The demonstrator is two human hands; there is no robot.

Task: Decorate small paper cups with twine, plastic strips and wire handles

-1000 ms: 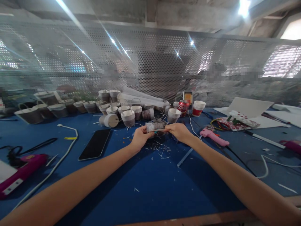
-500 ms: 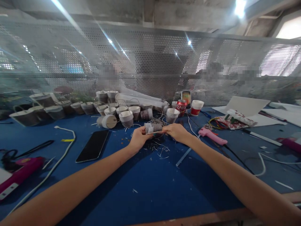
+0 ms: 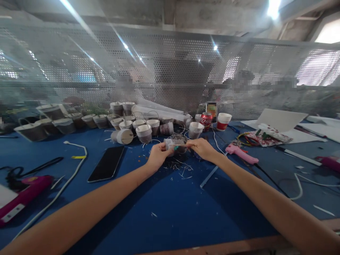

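Note:
My left hand (image 3: 158,156) is closed around the lower end of a small cup wrapped in grey-brown cord (image 3: 169,142), which lies on its side. From the cup a thin light-brown strip (image 3: 180,145) runs across to my right hand (image 3: 202,148), whose fingers pinch its far end. Whether the strip is cord or a stick I cannot tell. Under and behind both hands is a tangle of brown fibre (image 3: 178,136), with pale scraps (image 3: 175,164) scattered in front. A small green spot shows just below the strip.
Several wrapped cups with handles (image 3: 145,132) stand behind and to the left. A red can (image 3: 205,121) and stacked paper cups (image 3: 223,121) are at the back. A black phone (image 3: 106,164) lies left; a pink glue gun (image 3: 242,153) lies right, with a magenta tool (image 3: 26,194) far left.
The cup has turned in my left hand, and the strip now crosses its side slightly higher. My right hand stays close by at the strip's end. The view shifts slightly.

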